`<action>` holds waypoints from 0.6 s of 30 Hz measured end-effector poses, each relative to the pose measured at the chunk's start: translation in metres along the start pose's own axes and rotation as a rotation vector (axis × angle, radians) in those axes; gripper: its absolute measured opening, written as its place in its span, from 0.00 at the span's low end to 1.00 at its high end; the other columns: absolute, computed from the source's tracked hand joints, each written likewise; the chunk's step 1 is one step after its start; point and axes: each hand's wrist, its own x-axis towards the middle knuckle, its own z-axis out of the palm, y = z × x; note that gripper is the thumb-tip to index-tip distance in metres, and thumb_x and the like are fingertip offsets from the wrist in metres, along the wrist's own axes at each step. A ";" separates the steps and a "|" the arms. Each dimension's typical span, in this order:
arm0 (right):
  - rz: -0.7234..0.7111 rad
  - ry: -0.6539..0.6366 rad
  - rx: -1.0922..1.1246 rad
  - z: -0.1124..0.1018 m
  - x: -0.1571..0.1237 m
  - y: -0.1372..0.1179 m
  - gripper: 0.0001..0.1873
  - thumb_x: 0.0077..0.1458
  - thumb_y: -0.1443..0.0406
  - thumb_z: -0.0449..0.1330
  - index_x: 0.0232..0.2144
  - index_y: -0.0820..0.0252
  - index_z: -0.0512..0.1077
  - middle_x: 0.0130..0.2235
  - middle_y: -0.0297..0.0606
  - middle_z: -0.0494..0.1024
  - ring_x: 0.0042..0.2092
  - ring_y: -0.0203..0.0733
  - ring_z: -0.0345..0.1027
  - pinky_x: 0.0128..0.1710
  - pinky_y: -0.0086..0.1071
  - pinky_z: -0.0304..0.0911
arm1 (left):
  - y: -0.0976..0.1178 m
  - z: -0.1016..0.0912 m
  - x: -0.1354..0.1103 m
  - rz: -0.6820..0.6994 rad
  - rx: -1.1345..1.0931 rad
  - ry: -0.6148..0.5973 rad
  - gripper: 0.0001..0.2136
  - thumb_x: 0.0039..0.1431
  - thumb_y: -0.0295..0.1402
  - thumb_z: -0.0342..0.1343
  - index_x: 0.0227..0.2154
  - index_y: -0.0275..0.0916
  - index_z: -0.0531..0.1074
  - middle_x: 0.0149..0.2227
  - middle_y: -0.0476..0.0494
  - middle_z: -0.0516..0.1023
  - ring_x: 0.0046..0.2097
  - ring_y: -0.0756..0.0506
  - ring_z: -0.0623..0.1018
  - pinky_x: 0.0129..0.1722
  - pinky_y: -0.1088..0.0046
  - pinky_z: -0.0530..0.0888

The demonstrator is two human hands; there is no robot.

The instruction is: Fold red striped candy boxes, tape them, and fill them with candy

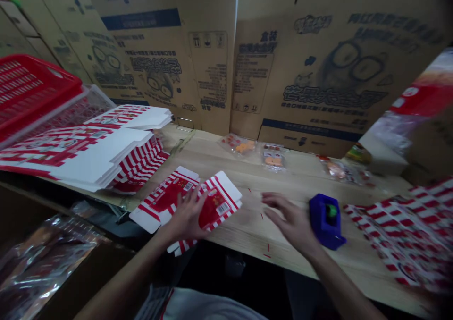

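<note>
My left hand lies palm down with spread fingers on a flat red-and-white striped carton blank, which has a barcode panel and rests on the pale wooden table. My right hand hovers over the bare wood with its fingers apart, holding nothing. Just to its right stands a blue tape dispenser with a green core. Small red cuttings are scattered near that hand.
Stacks of flat striped cartons sit at the left, beside a red plastic basket. Small snack packets lie along the back. A blurred striped pile lies at the right, and tall printed cardboard sheets stand behind.
</note>
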 end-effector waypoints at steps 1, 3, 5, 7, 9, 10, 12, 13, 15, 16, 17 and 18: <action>0.063 -0.052 -0.004 0.012 0.003 0.004 0.09 0.57 0.62 0.59 0.39 0.59 0.73 0.45 0.43 0.77 0.45 0.44 0.72 0.44 0.36 0.69 | 0.017 0.008 -0.002 0.048 -0.014 -0.018 0.53 0.33 0.45 0.66 0.65 0.37 0.49 0.67 0.25 0.48 0.65 0.23 0.51 0.61 0.39 0.45; 0.251 -0.163 -0.059 0.037 0.010 0.016 0.10 0.54 0.65 0.59 0.39 0.61 0.73 0.42 0.45 0.78 0.41 0.45 0.74 0.41 0.36 0.68 | 0.045 0.025 -0.004 0.099 -0.035 -0.069 0.54 0.28 0.44 0.67 0.64 0.36 0.52 0.67 0.23 0.48 0.65 0.21 0.51 0.60 0.37 0.43; 0.433 -0.204 -0.145 0.054 0.017 0.031 0.11 0.51 0.66 0.60 0.39 0.62 0.74 0.41 0.46 0.79 0.41 0.47 0.74 0.42 0.37 0.66 | 0.060 0.042 -0.003 0.115 -0.054 -0.120 0.56 0.25 0.44 0.68 0.63 0.36 0.54 0.66 0.20 0.48 0.65 0.19 0.50 0.60 0.36 0.41; 0.560 -0.190 -0.148 0.062 0.020 0.044 0.11 0.47 0.66 0.62 0.36 0.62 0.74 0.40 0.47 0.80 0.43 0.49 0.73 0.45 0.38 0.63 | 0.064 0.056 -0.001 0.129 -0.084 -0.141 0.57 0.25 0.45 0.68 0.64 0.35 0.53 0.66 0.19 0.47 0.65 0.20 0.50 0.60 0.36 0.41; 0.638 -0.160 -0.077 0.063 0.022 0.054 0.10 0.45 0.67 0.63 0.34 0.62 0.74 0.38 0.46 0.80 0.44 0.50 0.72 0.46 0.37 0.61 | 0.061 0.066 -0.001 0.141 -0.117 -0.126 0.58 0.25 0.46 0.67 0.64 0.34 0.52 0.67 0.18 0.46 0.65 0.21 0.51 0.60 0.37 0.41; 0.663 -0.154 -0.034 0.063 0.023 0.057 0.09 0.44 0.67 0.63 0.32 0.63 0.74 0.36 0.45 0.80 0.43 0.49 0.72 0.45 0.37 0.62 | 0.059 0.070 -0.001 0.146 -0.129 -0.109 0.58 0.25 0.47 0.67 0.64 0.34 0.52 0.67 0.18 0.45 0.65 0.21 0.50 0.61 0.37 0.40; 0.712 -0.169 0.079 0.064 0.024 0.061 0.07 0.44 0.65 0.62 0.28 0.63 0.74 0.30 0.41 0.80 0.37 0.46 0.73 0.40 0.35 0.64 | 0.055 0.075 -0.002 0.150 -0.144 -0.082 0.59 0.25 0.48 0.67 0.64 0.34 0.51 0.67 0.19 0.45 0.66 0.22 0.49 0.61 0.38 0.40; 0.739 -0.187 0.154 0.065 0.025 0.062 0.06 0.43 0.64 0.62 0.25 0.63 0.73 0.27 0.40 0.79 0.33 0.44 0.73 0.37 0.34 0.65 | 0.053 0.076 -0.002 0.152 -0.152 -0.067 0.59 0.24 0.48 0.68 0.65 0.34 0.50 0.67 0.19 0.45 0.66 0.22 0.49 0.61 0.39 0.40; 0.780 -0.227 0.316 0.069 0.027 0.060 0.08 0.41 0.62 0.63 0.20 0.63 0.72 0.21 0.37 0.77 0.27 0.42 0.71 0.31 0.34 0.65 | 0.051 0.076 -0.003 0.153 -0.181 -0.038 0.61 0.24 0.49 0.68 0.65 0.34 0.48 0.67 0.20 0.45 0.66 0.22 0.48 0.61 0.40 0.43; 0.792 -0.239 0.394 0.071 0.028 0.057 0.09 0.39 0.62 0.64 0.19 0.62 0.72 0.20 0.37 0.76 0.25 0.42 0.71 0.30 0.34 0.66 | 0.050 0.075 -0.003 0.145 -0.205 -0.022 0.61 0.25 0.49 0.68 0.65 0.34 0.47 0.67 0.20 0.45 0.66 0.22 0.48 0.61 0.40 0.45; 0.797 -0.243 0.461 0.072 0.029 0.054 0.10 0.37 0.61 0.65 0.19 0.62 0.72 0.20 0.37 0.76 0.25 0.42 0.71 0.30 0.35 0.66 | 0.049 0.072 -0.002 0.126 -0.232 -0.004 0.61 0.26 0.50 0.68 0.65 0.33 0.46 0.67 0.19 0.45 0.66 0.22 0.48 0.61 0.40 0.47; 0.797 -0.237 0.516 0.072 0.029 0.049 0.10 0.35 0.60 0.66 0.20 0.62 0.73 0.20 0.37 0.77 0.25 0.42 0.71 0.31 0.35 0.67 | 0.048 0.069 -0.001 0.096 -0.262 0.016 0.61 0.27 0.50 0.68 0.65 0.32 0.45 0.66 0.19 0.47 0.66 0.23 0.50 0.60 0.41 0.50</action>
